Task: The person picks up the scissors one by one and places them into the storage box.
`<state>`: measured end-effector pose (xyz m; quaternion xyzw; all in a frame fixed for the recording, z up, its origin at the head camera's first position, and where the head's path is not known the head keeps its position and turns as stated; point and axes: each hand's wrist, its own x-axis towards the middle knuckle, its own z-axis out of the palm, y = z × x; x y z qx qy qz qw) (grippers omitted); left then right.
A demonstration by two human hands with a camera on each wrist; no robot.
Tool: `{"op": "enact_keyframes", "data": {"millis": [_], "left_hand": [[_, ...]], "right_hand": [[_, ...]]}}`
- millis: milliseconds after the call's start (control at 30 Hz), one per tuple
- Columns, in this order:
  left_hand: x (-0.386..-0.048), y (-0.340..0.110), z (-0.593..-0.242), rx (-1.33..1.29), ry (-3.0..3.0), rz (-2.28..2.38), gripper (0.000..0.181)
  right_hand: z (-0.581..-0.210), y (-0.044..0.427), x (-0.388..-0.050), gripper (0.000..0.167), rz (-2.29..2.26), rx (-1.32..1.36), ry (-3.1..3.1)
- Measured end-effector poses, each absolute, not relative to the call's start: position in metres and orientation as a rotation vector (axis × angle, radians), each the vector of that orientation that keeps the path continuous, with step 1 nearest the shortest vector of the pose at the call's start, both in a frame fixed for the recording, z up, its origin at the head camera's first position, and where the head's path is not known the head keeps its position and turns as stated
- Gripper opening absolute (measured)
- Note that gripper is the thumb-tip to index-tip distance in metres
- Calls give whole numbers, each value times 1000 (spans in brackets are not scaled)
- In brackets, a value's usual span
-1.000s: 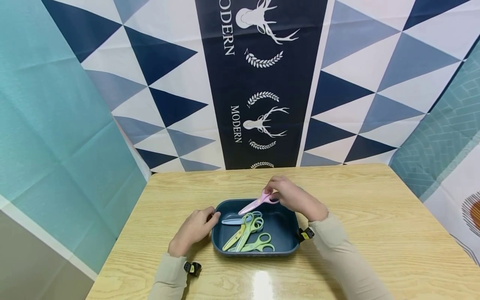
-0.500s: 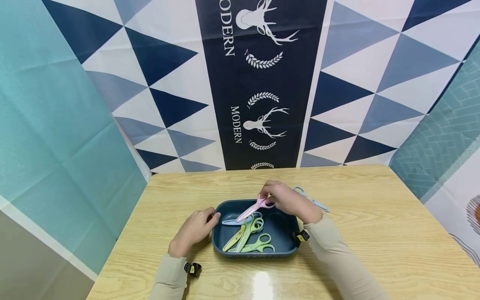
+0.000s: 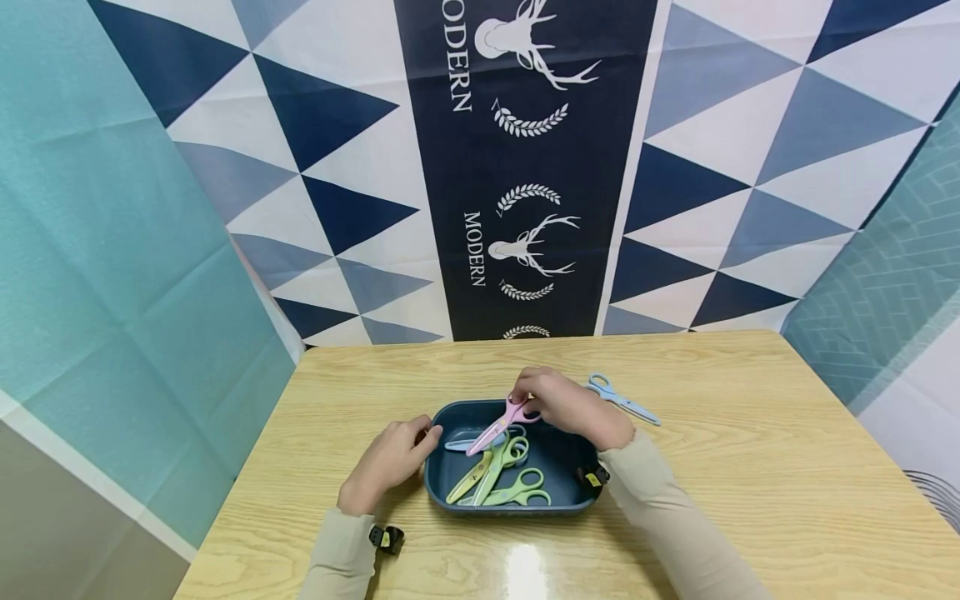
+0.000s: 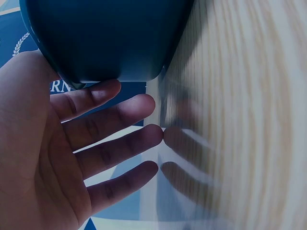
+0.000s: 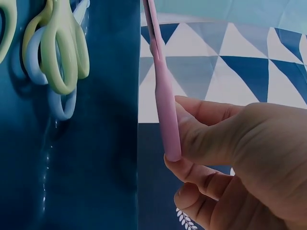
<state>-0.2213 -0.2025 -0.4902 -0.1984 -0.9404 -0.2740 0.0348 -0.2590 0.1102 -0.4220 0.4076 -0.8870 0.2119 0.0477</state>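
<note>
A dark blue plastic box [image 3: 564, 504] stands on the table, holding several scissors. My left hand [image 3: 392, 457] is at its left end; in the left wrist view the thumb [image 4: 36, 67] goes over the rim and the index fingertip touches the outer wall, the other fingers extended below. My right hand [image 3: 561, 402] pinches pink scissors [image 3: 491, 433] by the handle between thumb and fingers, above the box, blades slanting down-left. Beneath them in the box lie blue scissors [image 3: 459, 446], yellow scissors [image 3: 469, 478] and green scissors [image 3: 517, 490], partly overlapping.
Another pair of blue scissors [image 3: 626, 402] lies on the wooden table [image 3: 750, 467], right of the box and beyond the right forearm. A patterned cloth wall [image 3: 517, 167] rises at the table's back edge.
My right hand has shifted left and a little nearer with the pink scissors, over the box. The blue scissors on the table have come into sight behind it. My left hand stays put.
</note>
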Motion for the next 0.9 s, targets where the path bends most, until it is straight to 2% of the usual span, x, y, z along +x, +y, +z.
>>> {"op": "enact_keyframes", "data": {"millis": [900], "left_hand": [[-222, -203, -491, -606, -2891, -834, 33]], "right_hand": [[-433, 90, -250, 13, 609, 1301, -2845]]}}
